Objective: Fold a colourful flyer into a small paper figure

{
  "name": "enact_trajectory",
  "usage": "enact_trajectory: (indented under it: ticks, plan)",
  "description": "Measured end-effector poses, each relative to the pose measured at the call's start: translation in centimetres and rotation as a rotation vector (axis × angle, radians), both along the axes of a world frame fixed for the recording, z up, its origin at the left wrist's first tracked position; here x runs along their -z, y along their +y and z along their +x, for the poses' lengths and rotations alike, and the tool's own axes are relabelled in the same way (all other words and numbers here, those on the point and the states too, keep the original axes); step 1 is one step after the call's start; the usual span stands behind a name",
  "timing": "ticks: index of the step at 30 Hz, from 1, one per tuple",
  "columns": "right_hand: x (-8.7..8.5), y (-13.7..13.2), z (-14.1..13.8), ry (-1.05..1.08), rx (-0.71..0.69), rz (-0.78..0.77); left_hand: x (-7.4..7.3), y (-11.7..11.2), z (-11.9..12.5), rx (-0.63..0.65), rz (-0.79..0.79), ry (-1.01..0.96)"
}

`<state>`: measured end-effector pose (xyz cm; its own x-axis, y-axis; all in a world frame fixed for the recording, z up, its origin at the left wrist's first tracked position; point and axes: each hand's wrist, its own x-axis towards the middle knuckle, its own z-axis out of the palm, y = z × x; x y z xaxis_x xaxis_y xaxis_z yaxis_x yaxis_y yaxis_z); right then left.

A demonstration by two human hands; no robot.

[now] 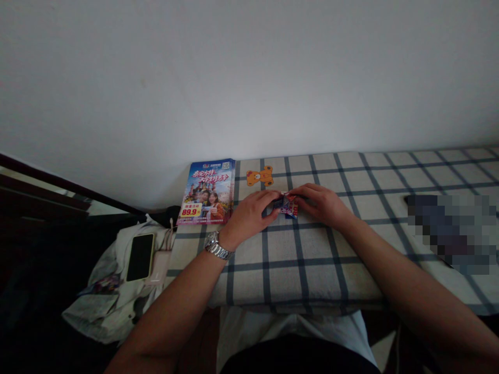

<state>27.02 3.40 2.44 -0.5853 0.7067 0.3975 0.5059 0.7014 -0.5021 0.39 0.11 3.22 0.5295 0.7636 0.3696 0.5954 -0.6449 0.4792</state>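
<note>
Pinches a small folded paper (pixel 286 206) between left hand (pixel 249 215) and right hand (pixel 322 203), drawn together on the checked cloth (pixel 304 259), at five o'clock from the bear cut-out (pixel 260 176). Risks a crooked crease on soft padding; could tear or slip under uneven pressure.

Counts: 2 hands, left hand (pixel 249 215) and right hand (pixel 322 205). 1 folded paper (pixel 286 206), 1 leaflet stack (pixel 206 192), 1 orange bear cutout (pixel 260 176), 1 phone (pixel 140 257), 1 power bank (pixel 159 266), 1 wristwatch (pixel 216 246).
</note>
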Motion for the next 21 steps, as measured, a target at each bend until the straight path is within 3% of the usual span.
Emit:
enact_trajectory:
  ticks: [11, 16, 21]
  plan:
    - [0.32, 0.04, -0.09, 0.057, 0.033, 0.069, 0.54, 0.21, -0.11, 0.025, 0.022, -0.005]
    - [0.06, -0.10, -0.21, 0.059, 0.092, 0.124, 0.68, 0.13, 0.03, -0.037, 0.006, 0.020]
    - [-0.57, -0.67, -0.47, 0.095, -0.004, 0.054, 0.58, 0.16, 0.25, -0.097, 0.032, 0.040]
